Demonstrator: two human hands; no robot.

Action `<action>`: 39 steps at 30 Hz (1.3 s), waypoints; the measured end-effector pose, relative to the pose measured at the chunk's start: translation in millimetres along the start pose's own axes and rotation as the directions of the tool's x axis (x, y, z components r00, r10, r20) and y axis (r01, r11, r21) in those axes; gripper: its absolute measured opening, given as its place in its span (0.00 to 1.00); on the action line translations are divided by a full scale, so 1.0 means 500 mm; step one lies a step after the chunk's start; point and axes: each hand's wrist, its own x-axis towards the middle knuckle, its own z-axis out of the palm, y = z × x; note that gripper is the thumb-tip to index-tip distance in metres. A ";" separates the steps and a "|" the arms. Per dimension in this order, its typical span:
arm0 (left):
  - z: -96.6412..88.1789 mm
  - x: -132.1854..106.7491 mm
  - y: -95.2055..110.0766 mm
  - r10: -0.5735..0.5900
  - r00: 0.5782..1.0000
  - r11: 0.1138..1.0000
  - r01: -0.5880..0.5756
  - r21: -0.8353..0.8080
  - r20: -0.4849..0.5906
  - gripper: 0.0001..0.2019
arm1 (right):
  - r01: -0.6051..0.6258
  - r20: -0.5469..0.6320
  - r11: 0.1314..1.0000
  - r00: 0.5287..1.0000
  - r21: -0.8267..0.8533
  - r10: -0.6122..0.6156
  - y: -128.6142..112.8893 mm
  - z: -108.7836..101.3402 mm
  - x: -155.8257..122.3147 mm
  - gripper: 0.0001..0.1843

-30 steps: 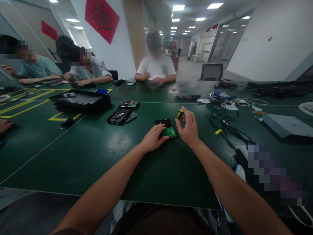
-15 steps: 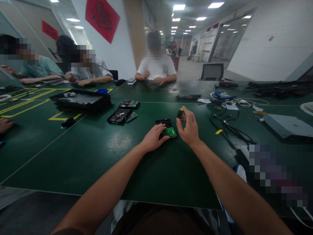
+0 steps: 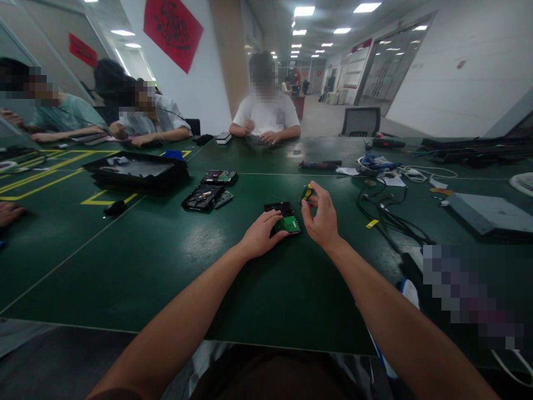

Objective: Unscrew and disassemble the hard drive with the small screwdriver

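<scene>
screwdriver (image 3: 307, 193) with a yellow-and-black handle: we are pinching it in our right hand (image 3: 321, 218), near a hard drive (image 3: 283, 208) that is lying on the green table (image 3: 166, 278) ahead of us. our left hand (image 3: 260, 236) is resting on the drive's left side, thumb spread from fingers. if that hand is pressing too lightly, the drive could be skidding, the hidden tip scratching its circuit board (image 3: 290, 224). the drive's long axis is apparently running away from us, far end leaning left; the handle is slanting, top rightward.
</scene>
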 end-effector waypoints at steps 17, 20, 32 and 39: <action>0.003 0.001 -0.003 0.004 1.000 1.000 -0.004 0.003 -0.007 0.29 | 0.002 -0.040 1.000 0.999 -0.007 -0.002 -0.002 -0.003 0.001 0.30; 0.003 0.001 -0.003 0.009 1.000 1.000 -0.009 0.003 -0.008 0.28 | 0.006 -0.028 1.000 1.000 -0.010 -0.006 -0.001 -0.001 0.001 0.31; 0.003 0.000 -0.001 -0.001 1.000 1.000 0.001 -0.005 -0.003 0.29 | 0.015 0.002 0.999 1.000 -0.041 -0.015 -0.003 -0.004 0.003 0.32; 0.003 0.001 -0.001 0.006 1.000 1.000 -0.006 0.001 -0.011 0.28 | 0.007 -0.015 0.999 1.000 -0.034 -0.008 -0.002 -0.005 0.003 0.31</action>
